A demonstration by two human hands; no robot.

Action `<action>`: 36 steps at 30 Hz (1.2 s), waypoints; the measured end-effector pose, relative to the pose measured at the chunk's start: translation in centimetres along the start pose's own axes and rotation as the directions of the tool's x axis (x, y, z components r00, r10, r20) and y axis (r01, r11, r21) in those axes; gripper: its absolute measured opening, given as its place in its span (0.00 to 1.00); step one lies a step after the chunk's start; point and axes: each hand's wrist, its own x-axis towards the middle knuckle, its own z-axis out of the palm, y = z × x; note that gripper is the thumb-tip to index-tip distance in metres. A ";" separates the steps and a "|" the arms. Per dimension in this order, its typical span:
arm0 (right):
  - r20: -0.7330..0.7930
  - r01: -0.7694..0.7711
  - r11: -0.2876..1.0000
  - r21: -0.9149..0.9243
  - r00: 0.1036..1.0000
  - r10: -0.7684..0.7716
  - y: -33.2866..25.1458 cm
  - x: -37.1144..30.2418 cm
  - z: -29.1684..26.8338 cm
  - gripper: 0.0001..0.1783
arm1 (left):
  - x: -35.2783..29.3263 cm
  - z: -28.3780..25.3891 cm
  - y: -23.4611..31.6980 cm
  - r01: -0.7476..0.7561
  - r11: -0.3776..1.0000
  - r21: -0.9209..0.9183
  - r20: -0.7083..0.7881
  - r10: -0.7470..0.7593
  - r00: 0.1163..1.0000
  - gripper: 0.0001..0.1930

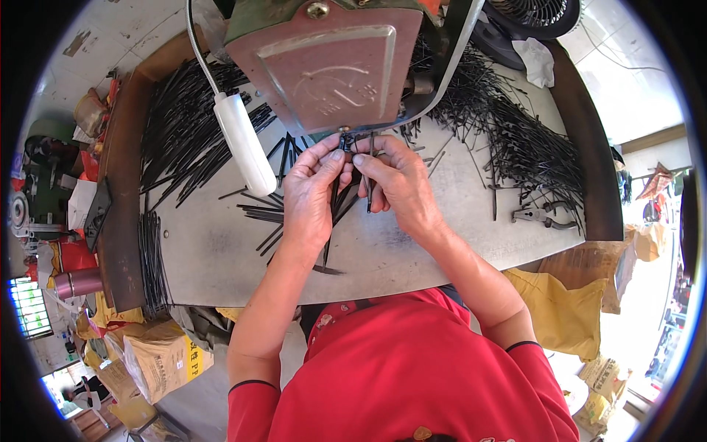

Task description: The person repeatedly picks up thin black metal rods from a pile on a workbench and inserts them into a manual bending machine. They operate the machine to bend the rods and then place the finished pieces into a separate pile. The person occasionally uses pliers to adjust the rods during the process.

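My left hand (311, 193) is closed in a pinch just under the head of a bench machine (324, 74) with a pinkish-brown cover. Thin black strips (329, 237) run down from its fingertips. Close beside it, my right hand (402, 183) has its fingers closed around another thin black strip (370, 200), held roughly upright. Both sets of fingertips nearly meet at a small dark part of the machine, whose details the fingers partly hide. More loose black strips (263, 215) lie on the metal tabletop (442, 250) left of my left hand.
A white lamp (245, 147) on a bent stem hangs left of the machine. Big heaps of black strips (188, 132) and thin black pieces (526, 147) cover both sides. Pliers (545, 214) lie at the right. Raised side boards (121, 199) edge the table; a fan (534, 15) stands behind.
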 end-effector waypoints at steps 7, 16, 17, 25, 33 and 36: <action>-0.004 0.030 0.999 0.010 1.000 -0.030 0.3 0.1 0.1 0.11 | -0.1 0.0 -0.1 -0.013 1.000 0.000 0.029 0.013 1.000 0.14; -0.029 0.061 0.997 -0.047 0.998 -0.063 -0.2 -0.4 0.6 0.11 | 0.0 -0.3 -0.7 -0.026 0.998 -0.054 0.059 0.029 0.998 0.15; -0.035 0.061 0.998 -0.032 0.997 -0.062 -0.1 -0.4 0.5 0.11 | -0.1 -0.2 -0.7 -0.024 0.998 -0.052 0.050 0.027 0.998 0.15; -0.028 0.040 0.999 -0.018 0.999 -0.040 -0.1 -0.2 0.5 0.11 | -0.1 0.2 -1.0 -0.052 0.997 -0.062 0.022 0.054 0.998 0.14; -0.094 0.142 0.984 -0.111 0.984 -0.153 0.9 -0.1 1.0 0.12 | -0.1 0.0 -0.8 0.002 0.995 -0.099 0.043 0.003 0.999 0.15; -0.094 0.160 0.981 -0.110 0.981 -0.171 1.0 -0.1 1.0 0.12 | -0.3 0.0 -0.9 0.007 0.995 -0.096 0.044 -0.002 0.999 0.15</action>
